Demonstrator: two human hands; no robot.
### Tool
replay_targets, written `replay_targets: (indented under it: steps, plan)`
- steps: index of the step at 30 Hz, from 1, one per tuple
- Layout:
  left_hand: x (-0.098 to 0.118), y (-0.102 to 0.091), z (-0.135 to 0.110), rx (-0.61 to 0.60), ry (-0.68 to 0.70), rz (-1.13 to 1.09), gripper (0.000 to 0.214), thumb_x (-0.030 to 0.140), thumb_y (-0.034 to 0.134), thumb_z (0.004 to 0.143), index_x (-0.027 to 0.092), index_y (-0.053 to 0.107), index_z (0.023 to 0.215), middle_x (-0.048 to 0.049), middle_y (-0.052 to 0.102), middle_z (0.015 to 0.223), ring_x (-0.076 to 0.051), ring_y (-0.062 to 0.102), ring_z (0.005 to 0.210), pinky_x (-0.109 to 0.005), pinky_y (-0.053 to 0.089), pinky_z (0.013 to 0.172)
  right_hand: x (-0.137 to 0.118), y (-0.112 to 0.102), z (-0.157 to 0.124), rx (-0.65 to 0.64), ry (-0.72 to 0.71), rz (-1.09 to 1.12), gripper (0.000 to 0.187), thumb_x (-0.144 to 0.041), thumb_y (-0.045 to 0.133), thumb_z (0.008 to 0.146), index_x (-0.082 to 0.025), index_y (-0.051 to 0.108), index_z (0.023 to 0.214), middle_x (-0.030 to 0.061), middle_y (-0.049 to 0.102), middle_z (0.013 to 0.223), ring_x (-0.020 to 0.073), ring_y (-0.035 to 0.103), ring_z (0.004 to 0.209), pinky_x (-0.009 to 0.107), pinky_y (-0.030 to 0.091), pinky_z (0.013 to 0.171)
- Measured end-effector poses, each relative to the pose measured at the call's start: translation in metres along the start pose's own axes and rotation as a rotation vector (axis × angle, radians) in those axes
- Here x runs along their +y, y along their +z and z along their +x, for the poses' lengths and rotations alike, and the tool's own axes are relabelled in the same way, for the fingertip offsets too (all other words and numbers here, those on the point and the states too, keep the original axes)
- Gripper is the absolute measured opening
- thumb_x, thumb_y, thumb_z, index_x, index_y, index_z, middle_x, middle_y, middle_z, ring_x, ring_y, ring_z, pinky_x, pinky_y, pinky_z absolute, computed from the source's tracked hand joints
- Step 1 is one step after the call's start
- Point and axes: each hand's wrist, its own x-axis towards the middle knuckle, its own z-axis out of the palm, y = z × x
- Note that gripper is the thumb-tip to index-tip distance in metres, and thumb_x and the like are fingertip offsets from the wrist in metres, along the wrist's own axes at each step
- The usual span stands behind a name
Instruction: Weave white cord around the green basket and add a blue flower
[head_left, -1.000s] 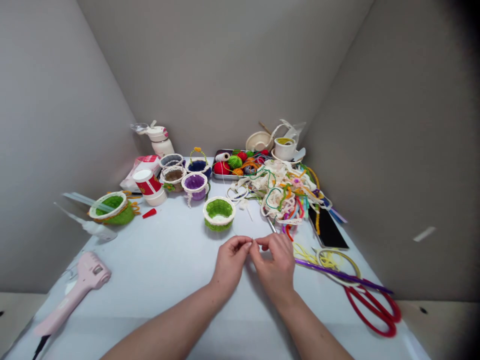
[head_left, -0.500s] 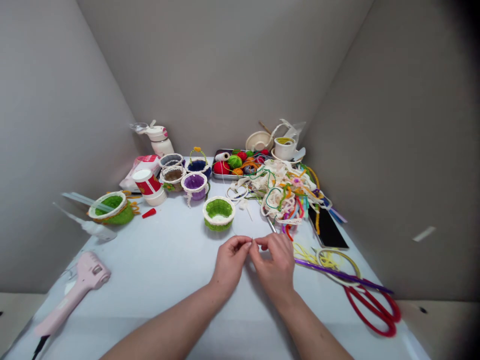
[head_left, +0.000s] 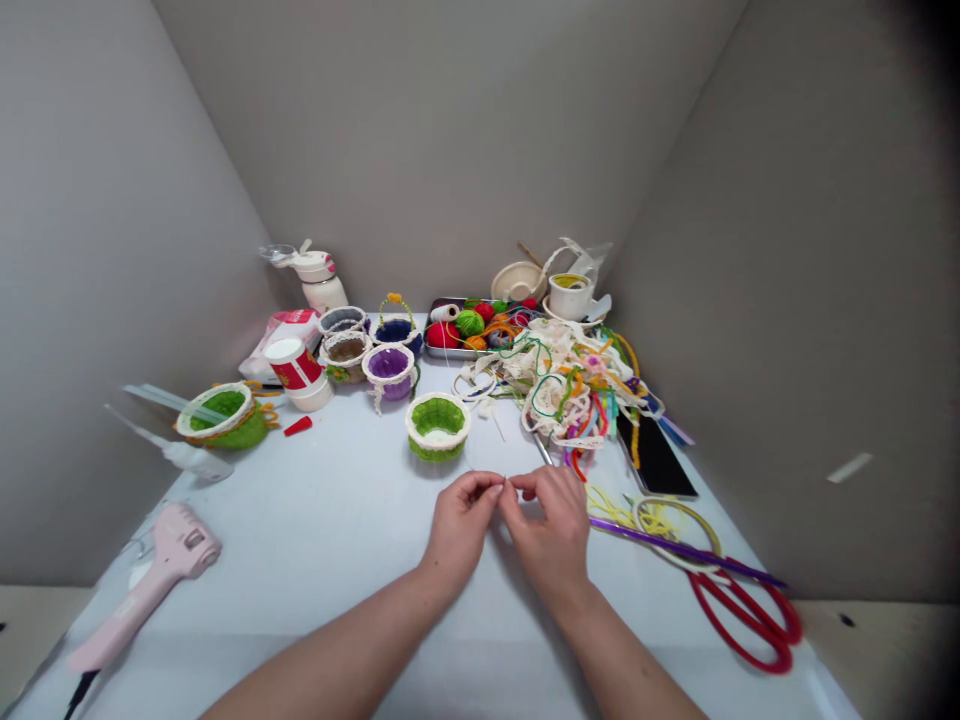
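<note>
My left hand (head_left: 463, 520) and my right hand (head_left: 551, 520) meet fingertip to fingertip over the white tabletop. Both are closed in a pinch. A tiny thin thing shows between the fingertips, too small to name, and a faint thread-like line lies just beyond the left fingers. Straight ahead of the hands stands a small green woven basket (head_left: 437, 447) with a cream rim, upright and untouched. Past it on the right is a small white scrap (head_left: 489, 410) with a thin strand. Partly behind my right hand, a purple rod (head_left: 675, 545) extends to the right.
Red-handled scissors (head_left: 750, 615), a phone (head_left: 658, 457) and a heap of yarn and lace (head_left: 566, 375) lie on the right. A pink glue gun (head_left: 161, 575) and another green basket (head_left: 232, 420) are on the left. Behind stand a purple basket (head_left: 390, 370) and a yarn tray (head_left: 450, 353).
</note>
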Motion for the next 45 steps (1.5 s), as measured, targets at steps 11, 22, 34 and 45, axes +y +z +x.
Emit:
replay_targets:
  steps: [11,22,34,45]
  plan:
    - [0.0002,0.0001,-0.0004,-0.008,0.004,-0.005,0.013,0.027,0.066,0.072,0.016,0.071,0.078,-0.0029,0.072,0.079,-0.017,0.063,0.078,-0.028,0.049,0.077,0.0004,0.0004,0.0,-0.015,0.015,0.0,0.014,-0.015,0.061,0.083,-0.02,0.056,0.071,-0.0008,0.055,0.067,0.0169,0.048,0.071,0.033,0.034,0.069]
    - [0.0017,0.0003,-0.0009,-0.01,0.013,-0.006,0.012,0.026,0.066,0.072,0.016,0.071,0.077,-0.0034,0.072,0.079,-0.017,0.063,0.078,-0.029,0.049,0.078,0.0,-0.001,0.0004,-0.015,0.015,0.019,0.012,-0.017,0.061,0.084,-0.021,0.058,0.073,-0.0007,0.057,0.068,0.0173,0.051,0.071,0.033,0.035,0.069]
    - [0.0035,0.001,-0.0027,-0.039,0.06,-0.023,0.01,0.023,0.063,0.076,0.017,0.07,0.079,-0.0044,0.074,0.081,-0.018,0.067,0.079,-0.03,0.052,0.08,0.0011,-0.003,0.0007,-0.027,0.101,0.127,0.004,-0.02,0.062,0.083,-0.02,0.063,0.08,0.0001,0.059,0.071,0.0169,0.053,0.072,0.032,0.042,0.07]
    - [-0.0016,-0.0006,-0.0023,-0.047,0.06,0.0,0.01,0.023,0.063,0.076,0.017,0.07,0.081,-0.0049,0.073,0.084,-0.019,0.066,0.083,-0.029,0.051,0.081,0.0028,-0.0032,0.0016,-0.067,0.222,0.214,0.004,-0.02,0.062,0.08,-0.02,0.065,0.078,0.0006,0.061,0.072,0.0165,0.054,0.069,0.029,0.044,0.064]
